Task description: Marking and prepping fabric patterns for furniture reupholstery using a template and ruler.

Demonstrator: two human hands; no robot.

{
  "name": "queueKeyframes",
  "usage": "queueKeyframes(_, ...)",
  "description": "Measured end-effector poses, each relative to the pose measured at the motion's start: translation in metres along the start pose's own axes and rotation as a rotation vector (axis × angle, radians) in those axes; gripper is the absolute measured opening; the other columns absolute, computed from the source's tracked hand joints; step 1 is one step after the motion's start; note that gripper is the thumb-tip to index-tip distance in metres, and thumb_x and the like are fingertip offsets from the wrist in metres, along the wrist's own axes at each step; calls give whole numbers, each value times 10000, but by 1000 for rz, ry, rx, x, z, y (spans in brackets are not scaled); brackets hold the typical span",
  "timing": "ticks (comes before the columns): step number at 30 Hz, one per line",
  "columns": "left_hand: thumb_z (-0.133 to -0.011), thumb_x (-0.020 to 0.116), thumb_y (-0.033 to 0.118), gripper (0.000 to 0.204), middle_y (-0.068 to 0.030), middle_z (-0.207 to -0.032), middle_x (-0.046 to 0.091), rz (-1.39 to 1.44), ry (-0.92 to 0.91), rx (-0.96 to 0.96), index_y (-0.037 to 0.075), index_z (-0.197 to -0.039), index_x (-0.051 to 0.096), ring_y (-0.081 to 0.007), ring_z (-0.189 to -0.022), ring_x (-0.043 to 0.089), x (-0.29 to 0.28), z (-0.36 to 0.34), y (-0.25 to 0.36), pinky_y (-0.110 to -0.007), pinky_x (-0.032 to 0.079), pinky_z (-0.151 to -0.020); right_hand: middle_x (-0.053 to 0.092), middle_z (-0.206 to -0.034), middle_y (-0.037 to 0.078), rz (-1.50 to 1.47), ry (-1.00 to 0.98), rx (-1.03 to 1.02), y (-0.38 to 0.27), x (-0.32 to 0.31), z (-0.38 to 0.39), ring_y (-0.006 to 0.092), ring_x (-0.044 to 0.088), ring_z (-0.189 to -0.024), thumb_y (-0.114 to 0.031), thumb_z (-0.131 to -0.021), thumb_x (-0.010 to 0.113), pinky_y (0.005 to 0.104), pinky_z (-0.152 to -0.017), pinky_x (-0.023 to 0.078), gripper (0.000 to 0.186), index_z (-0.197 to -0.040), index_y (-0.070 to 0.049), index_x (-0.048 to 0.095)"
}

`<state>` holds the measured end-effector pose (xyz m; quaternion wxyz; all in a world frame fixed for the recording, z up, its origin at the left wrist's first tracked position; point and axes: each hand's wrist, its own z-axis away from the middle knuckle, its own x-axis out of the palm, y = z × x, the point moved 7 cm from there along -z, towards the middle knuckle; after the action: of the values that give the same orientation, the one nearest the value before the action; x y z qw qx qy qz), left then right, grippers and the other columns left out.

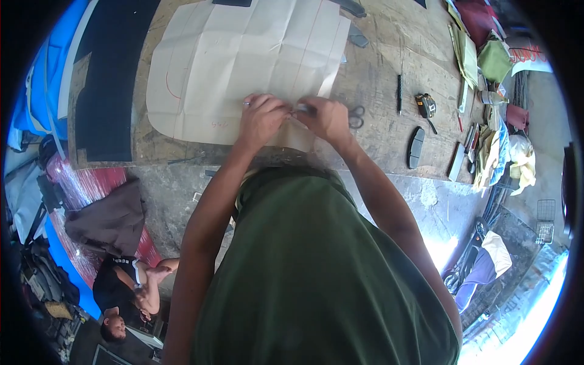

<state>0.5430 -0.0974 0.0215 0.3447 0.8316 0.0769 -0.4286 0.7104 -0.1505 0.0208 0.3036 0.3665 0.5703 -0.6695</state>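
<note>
Both of my hands meet over the near edge of a large creased paper sheet marked with red lines. My left hand is closed, its fingertips pinched close to the right ones; a ring shows on one finger. Curled in a pinch, my right hand holds something small and dark that I cannot make out, blurred by motion. Whatever sits between the left fingertips is hidden. Just right of my right hand lies a pair of scissors, its handle loops showing and the rest partly covered.
On the wooden table lie a black pen, a tape measure and a dark curved pad. Black fabric covers the left side. Folded cloths and tools line the right edge. A person sits at lower left.
</note>
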Motion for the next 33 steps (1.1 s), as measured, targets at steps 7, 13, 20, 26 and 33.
queueKeyframes(7,-842,773,175,80,74,-980,652,13,60,38,186,-920,787,-156,-913,582,-23,-19,9,-379,416,-923,776,-862,174,147,15,137,-30,-39,16,419,736,-726,-310,-954,668,491,-642,573,249,-987,-67,708)
queueKeyframes(13,-845,756,148,69,48,-942,632,-7,27,10,178,-905,774,-173,-901,575,-25,-31,17,-365,438,-897,779,-876,170,229,-32,148,-45,-49,12,416,744,-732,-274,-969,639,496,-637,583,221,-982,-62,701)
queueKeyframes(20,-869,781,98,103,6,-902,650,106,-12,9,108,-969,803,-205,-865,590,-24,-41,16,-345,482,-802,781,-876,160,302,-73,165,-49,-53,5,402,752,-744,-266,-957,652,490,-643,588,210,-989,-66,709)
queueKeyframes(26,-854,780,55,133,-17,-884,650,264,-121,-55,76,-984,800,-226,-854,599,-24,-47,8,-347,507,-789,780,-847,112,192,-28,161,-43,-60,4,358,750,-747,-261,-908,716,459,-664,583,194,-1026,-111,747)
queueKeyframes(33,-838,785,25,117,-30,-852,650,308,-193,-131,48,-952,795,-229,-833,598,-46,-72,22,-348,502,-765,765,-804,60,-21,104,147,-40,-70,-6,312,693,-688,-245,-828,796,411,-661,547,139,-948,-176,800)
